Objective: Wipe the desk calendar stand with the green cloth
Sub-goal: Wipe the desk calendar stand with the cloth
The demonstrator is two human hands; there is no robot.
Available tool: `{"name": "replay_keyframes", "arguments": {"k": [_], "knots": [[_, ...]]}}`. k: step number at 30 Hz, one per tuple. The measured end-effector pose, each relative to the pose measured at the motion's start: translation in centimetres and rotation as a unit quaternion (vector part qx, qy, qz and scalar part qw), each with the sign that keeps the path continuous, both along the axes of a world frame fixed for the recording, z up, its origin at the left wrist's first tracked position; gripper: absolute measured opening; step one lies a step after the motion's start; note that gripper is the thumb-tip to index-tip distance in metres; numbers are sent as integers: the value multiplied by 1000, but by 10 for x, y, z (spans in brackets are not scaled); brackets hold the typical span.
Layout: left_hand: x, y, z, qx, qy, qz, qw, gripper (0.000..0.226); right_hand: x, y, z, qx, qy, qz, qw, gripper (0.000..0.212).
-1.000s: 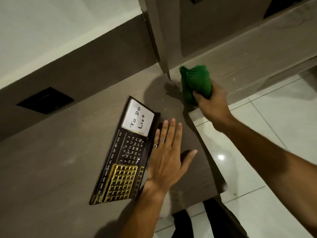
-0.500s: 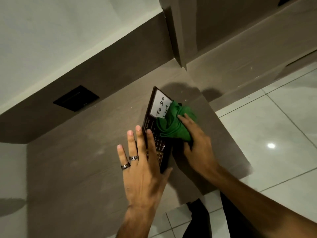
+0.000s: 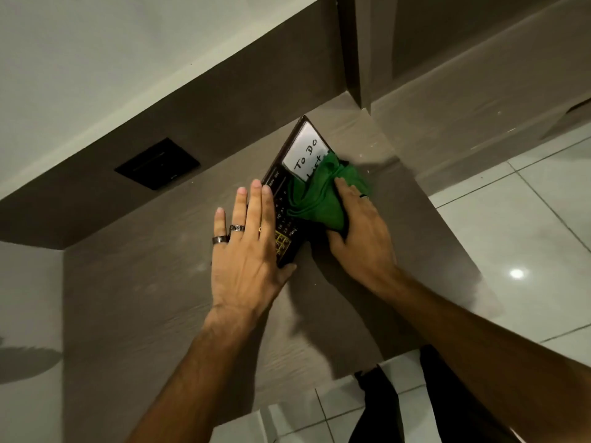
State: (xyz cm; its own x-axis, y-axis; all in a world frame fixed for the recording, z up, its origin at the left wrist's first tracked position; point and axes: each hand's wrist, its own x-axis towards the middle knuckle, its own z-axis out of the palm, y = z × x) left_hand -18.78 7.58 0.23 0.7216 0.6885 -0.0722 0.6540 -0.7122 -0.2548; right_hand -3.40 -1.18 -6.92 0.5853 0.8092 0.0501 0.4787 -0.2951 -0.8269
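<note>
The dark desk calendar stand [image 3: 303, 148] lies flat on the brown desk top, with a white "To Do List" panel at its far end and month and date print below. The bunched green cloth [image 3: 319, 199] rests on the stand's right side, covering part of the white panel. My right hand [image 3: 358, 231] presses on the cloth and grips it. My left hand [image 3: 246, 247], with two rings, lies flat with fingers spread over the stand's near left part, hiding its gold grid.
The desk top [image 3: 160, 298] is a brown wood-grain slab with a raised back ledge holding a black socket plate [image 3: 158, 163]. A vertical panel [image 3: 355, 52] rises behind the stand. White tiled floor [image 3: 527, 203] lies to the right past the desk edge.
My right hand brought the cloth from the far right onto the stand a second ago and now presses it there. My left hand shifted from beside the stand onto it.
</note>
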Motion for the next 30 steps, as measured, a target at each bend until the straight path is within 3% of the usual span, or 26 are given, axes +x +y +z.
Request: {"name": "replay_keyframes", "arguments": {"k": [7, 11, 14, 19, 25, 30], "knots": [[-16, 1, -2, 33, -2, 40, 999, 144, -3, 4, -2, -2, -47, 27, 999, 83], [-32, -6, -8, 30, -29, 103, 994, 143, -14, -3, 6, 71, -33, 19, 997, 83], [-34, -6, -10, 26, -29, 103, 994, 134, -26, 6, 14, 119, -85, 62, 987, 78], [-33, -6, -9, 23, -25, 94, 995, 121, -43, 20, 2, 62, -180, 209, 959, 74], [-31, -10, -8, 14, -36, 105, 994, 126, -27, 13, -19, 21, -198, 187, 962, 85], [-32, -8, -6, 11, -18, 99, 995, 126, -35, 25, -3, 89, -190, 261, 942, 78]]}}
